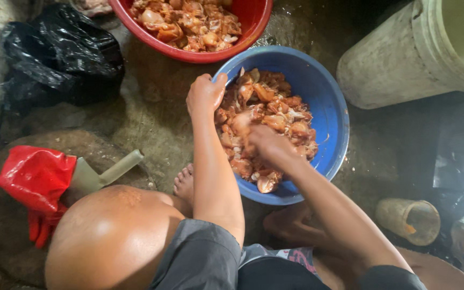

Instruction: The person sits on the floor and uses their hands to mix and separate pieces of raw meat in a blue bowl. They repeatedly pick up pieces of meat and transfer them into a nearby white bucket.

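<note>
Chicken pieces (275, 121), raw and pinkish-orange, fill blue basin (328, 107); left hand (205, 96) grips its rim, right hand (269, 145) grasps meat.

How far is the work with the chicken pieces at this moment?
Done, it seems: the red basin already holds raw chicken pieces. In hand: the left hand grips the blue basin rim, and the right hand is among its pieces. Left: that blue basin remains heaped.

Red bowl (253, 21) w/ meat, black bag (60, 53), white bucket (404, 53), red glove (33, 177).
</note>
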